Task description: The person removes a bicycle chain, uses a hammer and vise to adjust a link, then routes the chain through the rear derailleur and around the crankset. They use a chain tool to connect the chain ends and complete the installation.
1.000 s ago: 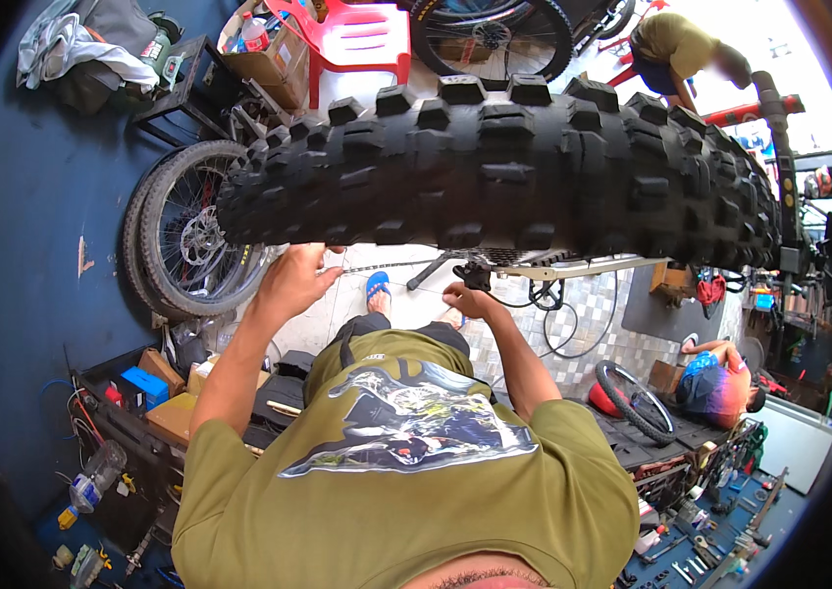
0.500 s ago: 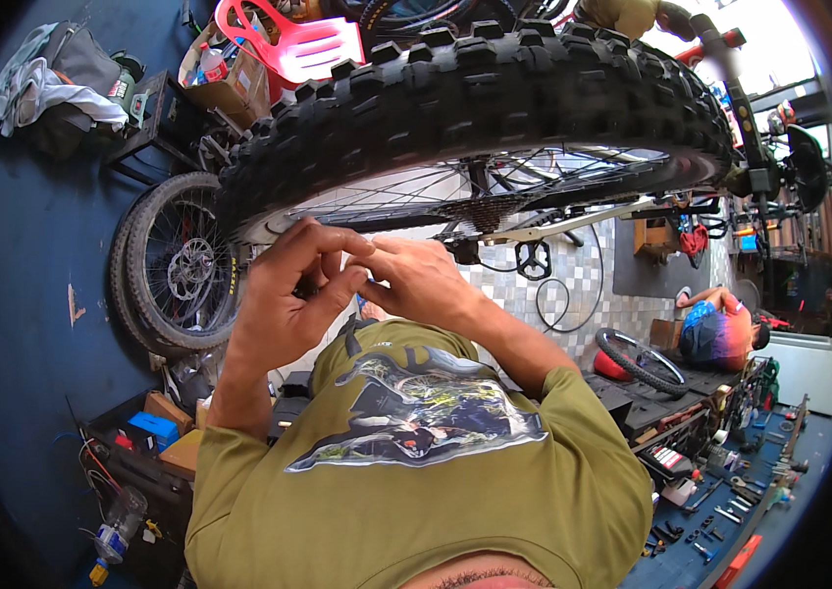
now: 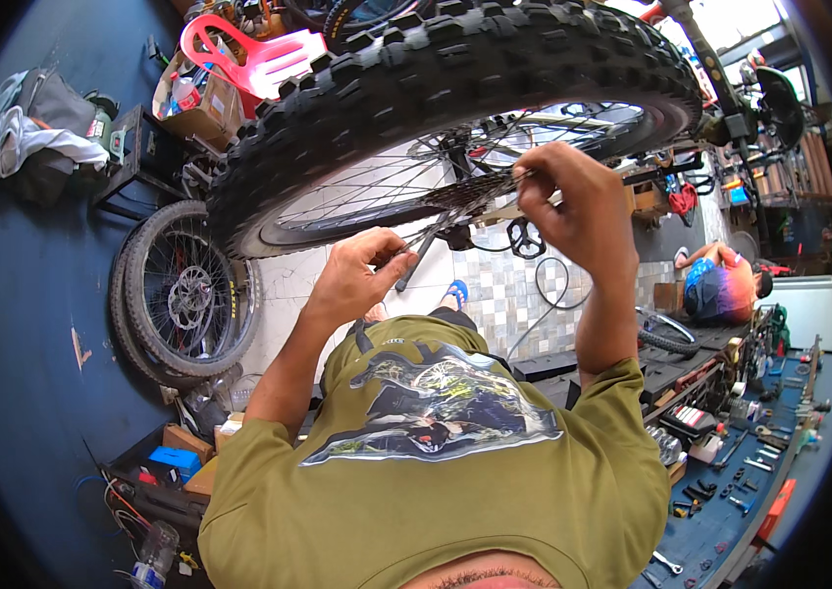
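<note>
A bicycle wheel with a knobby black tyre (image 3: 455,83) spans the upper view, tilted in front of me. Its spokes (image 3: 347,191) run to the hub and the dark cassette (image 3: 470,193). My left hand (image 3: 357,275) is closed in a pinch below the rim, with a thin dark strand at its fingertips. Higher up, my right hand (image 3: 573,201) is pinched beside the right side of the cassette. What its fingertips hold is too small to make out. Whether one thin piece spans both hands is unclear against the spokes. A pedal (image 3: 526,238) shows below the cassette.
Spare wheels (image 3: 190,294) lean at the left wall near a pink-red plastic chair (image 3: 249,54). Tools hang on the blue board (image 3: 730,491) at lower right. Another person (image 3: 720,285) sits at the right beyond a dark bench (image 3: 573,373). A hose (image 3: 568,304) lies on the tiled floor.
My hands were together at the rim's lower left. They have come apart: the right moved up and right to the cassette, the left slightly right. The view has shifted a little.
</note>
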### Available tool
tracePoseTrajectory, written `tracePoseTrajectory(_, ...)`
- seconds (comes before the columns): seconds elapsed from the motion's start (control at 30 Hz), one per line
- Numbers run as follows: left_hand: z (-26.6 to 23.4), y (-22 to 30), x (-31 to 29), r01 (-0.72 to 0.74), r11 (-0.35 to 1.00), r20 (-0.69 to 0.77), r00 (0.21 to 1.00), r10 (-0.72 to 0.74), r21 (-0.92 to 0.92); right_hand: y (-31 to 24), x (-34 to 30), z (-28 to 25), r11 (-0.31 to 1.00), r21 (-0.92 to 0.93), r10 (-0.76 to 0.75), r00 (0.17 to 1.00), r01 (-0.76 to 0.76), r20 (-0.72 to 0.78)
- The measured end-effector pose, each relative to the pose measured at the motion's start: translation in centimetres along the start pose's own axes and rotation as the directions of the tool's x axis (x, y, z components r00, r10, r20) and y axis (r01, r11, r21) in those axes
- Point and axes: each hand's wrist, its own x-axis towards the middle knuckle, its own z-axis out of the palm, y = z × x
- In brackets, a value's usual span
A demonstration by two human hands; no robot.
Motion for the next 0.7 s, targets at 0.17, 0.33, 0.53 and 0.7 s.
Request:
tracePoseTrajectory(0.17, 0.4, -2.9, 0.1, 0.003, 0.995, -0.029, 1.000, 0.000, 0.103, 2.0, -1.5, -2.0, 0.995, -0.011, 0.103, 0.993, -0.104, -0.050)
tracePoseTrajectory(0.33, -0.4, -4.8, -0.3, 0.048, 0.988, -0.044, 0.998, -0.042, 0.147, 3.1, -2.5, -3.4, 0.980, -0.074, 0.179, 0.982, -0.183, -0.061)
tracePoseTrajectory(0.53, -1.1, -7.5, -1.0, 0.089, 0.987, -0.093, 0.993, -0.077, 0.132, 2.2, -2.4, -2.3, 0.982, 0.129, 0.138, 0.990, -0.136, -0.006)
tracePoseTrajectory(0.7, -1.6, -8.4, -1.8, 0.164, 0.977, -0.112, 0.982, -0.149, 0.136, 1.2, -1.3, -0.4, 0.978, 0.209, -0.024, 0.999, 0.016, 0.034)
